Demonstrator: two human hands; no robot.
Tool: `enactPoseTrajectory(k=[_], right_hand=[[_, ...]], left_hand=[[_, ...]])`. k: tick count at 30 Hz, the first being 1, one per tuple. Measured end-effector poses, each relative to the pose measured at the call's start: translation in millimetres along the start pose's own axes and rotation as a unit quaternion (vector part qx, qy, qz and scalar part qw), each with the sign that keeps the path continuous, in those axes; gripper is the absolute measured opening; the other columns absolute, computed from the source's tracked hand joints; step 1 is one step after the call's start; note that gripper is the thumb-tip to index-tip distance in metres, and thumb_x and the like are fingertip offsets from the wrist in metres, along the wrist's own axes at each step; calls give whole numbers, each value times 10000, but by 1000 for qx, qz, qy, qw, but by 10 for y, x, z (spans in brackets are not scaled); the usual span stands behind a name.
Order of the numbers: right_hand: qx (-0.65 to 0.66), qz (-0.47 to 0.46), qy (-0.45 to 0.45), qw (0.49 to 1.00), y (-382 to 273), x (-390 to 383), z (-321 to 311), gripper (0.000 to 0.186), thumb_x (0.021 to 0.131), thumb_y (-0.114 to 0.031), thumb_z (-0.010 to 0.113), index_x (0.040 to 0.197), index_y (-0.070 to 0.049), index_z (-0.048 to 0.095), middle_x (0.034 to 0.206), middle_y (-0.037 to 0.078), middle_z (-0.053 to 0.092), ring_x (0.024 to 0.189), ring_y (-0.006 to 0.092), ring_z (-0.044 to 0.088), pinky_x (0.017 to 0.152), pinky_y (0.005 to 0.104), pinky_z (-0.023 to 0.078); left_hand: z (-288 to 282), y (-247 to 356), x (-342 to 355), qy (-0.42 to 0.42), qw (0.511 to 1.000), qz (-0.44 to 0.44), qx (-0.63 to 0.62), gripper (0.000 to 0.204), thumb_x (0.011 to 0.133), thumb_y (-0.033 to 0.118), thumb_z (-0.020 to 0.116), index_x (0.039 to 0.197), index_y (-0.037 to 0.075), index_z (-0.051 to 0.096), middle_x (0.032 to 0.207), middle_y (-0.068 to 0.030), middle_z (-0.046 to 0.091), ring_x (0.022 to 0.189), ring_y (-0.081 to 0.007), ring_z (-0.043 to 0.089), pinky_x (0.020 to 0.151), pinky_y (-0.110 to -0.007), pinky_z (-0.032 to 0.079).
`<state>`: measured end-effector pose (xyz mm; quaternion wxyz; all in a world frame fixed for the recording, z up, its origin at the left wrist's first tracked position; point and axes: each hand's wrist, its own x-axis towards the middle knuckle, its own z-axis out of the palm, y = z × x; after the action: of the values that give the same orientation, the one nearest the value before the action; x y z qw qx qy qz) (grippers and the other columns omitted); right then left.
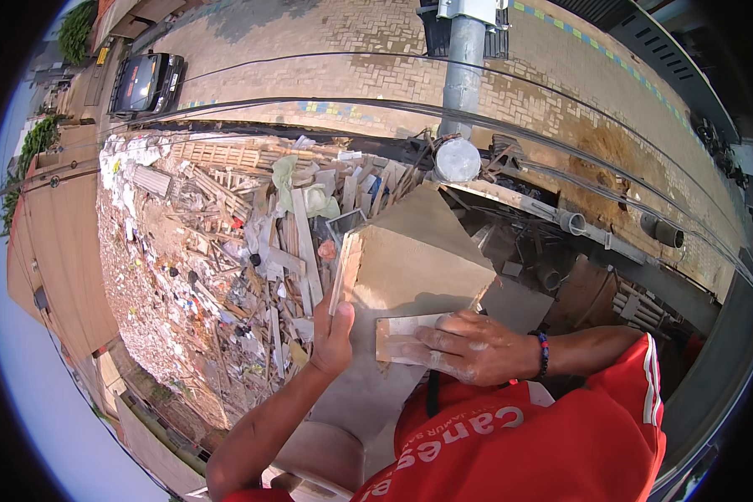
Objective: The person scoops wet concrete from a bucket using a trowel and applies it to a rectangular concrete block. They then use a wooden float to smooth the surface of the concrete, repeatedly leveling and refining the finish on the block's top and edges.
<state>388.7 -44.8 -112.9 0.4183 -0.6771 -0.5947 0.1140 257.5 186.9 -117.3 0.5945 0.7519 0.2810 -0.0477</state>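
Note:
A grey cement-plastered ledge [427,251] with sharp corners juts out in front of me. Along its left edge runs an upright pale wooden board [346,266]. My left hand [333,339] grips the lower end of that board, thumb on the near side and the other fingers mostly hidden behind it. My right hand [468,345], dusted with cement, is closed over a short flat wooden board [391,338]. This short board lies against the plaster at the ledge's near edge, its left end sticking out past my fingertips. Below it, more smooth grey plaster [364,397] slopes down.
Far below on the left spreads a heap of rubble and planks [251,251]. A grey pole [464,84] rises beyond the ledge, and black cables [335,102] cross ahead. White pipes [571,222] run along the right. A dark car [145,84] stands on the paved road.

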Motion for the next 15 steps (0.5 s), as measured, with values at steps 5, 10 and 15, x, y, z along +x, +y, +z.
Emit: enactPoseTrajectory(k=[5,10,15], right_hand=[[132,158,124,971,362,79,-479,402,829,-77,640,1228,-28,627,973,158,673,731,259,572,721,342,492],[437,392,138,798,722,85,-612,364,925,-149,630,1254,5,603,1111,90,669,966,107,605,857,277,485],[470,353,88,804,882,85,-388,379,916,-120,645,1269,5,591,1109,76,667,956,93,596,864,261,475]], left_hand=[[-97,-329,-94,-14,999,-38,11,585,978,359,446,1340,-101,437,1086,-115,581,901,-150,486,802,-284,406],[-42,-316,-22,-14,998,66,14,581,981,337,428,1359,-104,412,1094,-107,556,872,-129,448,769,-265,393],[-34,-132,-1,-37,999,5,-35,608,983,353,428,1375,-110,393,1273,-166,531,1133,-231,489,981,-333,360]])
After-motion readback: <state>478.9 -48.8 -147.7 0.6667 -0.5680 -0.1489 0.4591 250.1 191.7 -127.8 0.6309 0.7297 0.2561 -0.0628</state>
